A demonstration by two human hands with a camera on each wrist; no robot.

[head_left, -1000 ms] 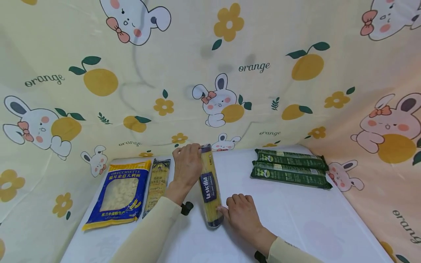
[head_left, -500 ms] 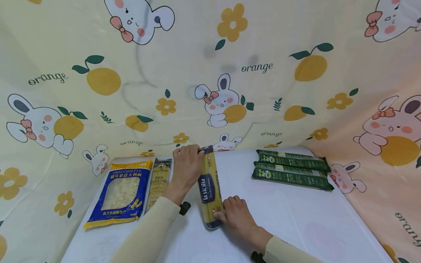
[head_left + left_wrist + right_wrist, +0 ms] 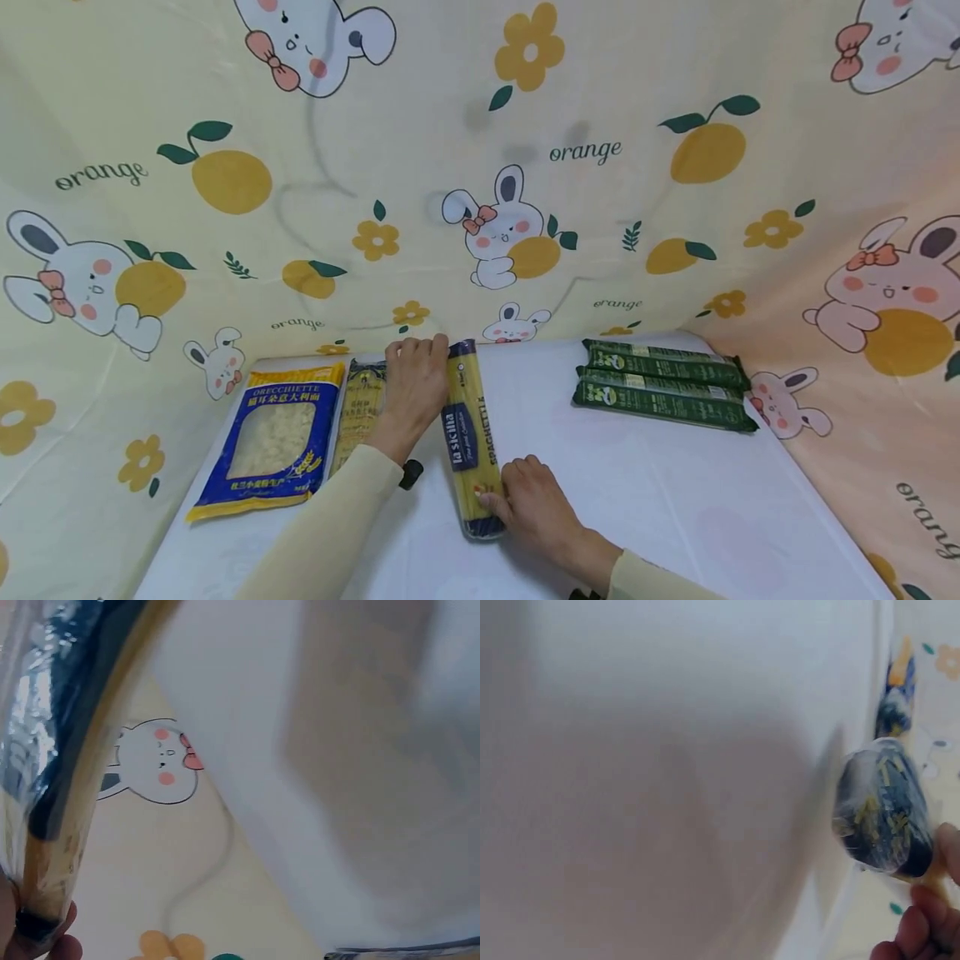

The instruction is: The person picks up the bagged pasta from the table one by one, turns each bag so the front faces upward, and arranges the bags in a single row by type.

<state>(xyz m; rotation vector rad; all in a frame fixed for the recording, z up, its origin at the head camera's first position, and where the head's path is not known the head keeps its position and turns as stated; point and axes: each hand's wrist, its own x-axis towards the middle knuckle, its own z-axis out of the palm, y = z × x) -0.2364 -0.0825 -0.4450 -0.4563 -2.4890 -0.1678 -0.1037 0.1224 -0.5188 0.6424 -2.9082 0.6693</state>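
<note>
A long clear pack of spaghetti with a dark blue label stands lengthwise in the middle of the head view. My left hand grips its far end, fingers bent over the top corner. At the near end my right hand holds the lower right side, thumb across the front. In the left wrist view the pack runs down to fingertips at its dark end. The right wrist view looks at the rounded bottom of the pack, with right fingers beside it.
Left on the white table lies a blue and yellow orecchiette bag. Beside it, a slim pasta pack is partly behind the left arm. Two green packs lie side by side at back right. A printed cloth hangs behind.
The spaghetti pack has shifted slightly left and toward me and turned, bringing its SPAGHETTI lettering into view. Both hands moved with it, and the right thumb came onto the pack's front.
</note>
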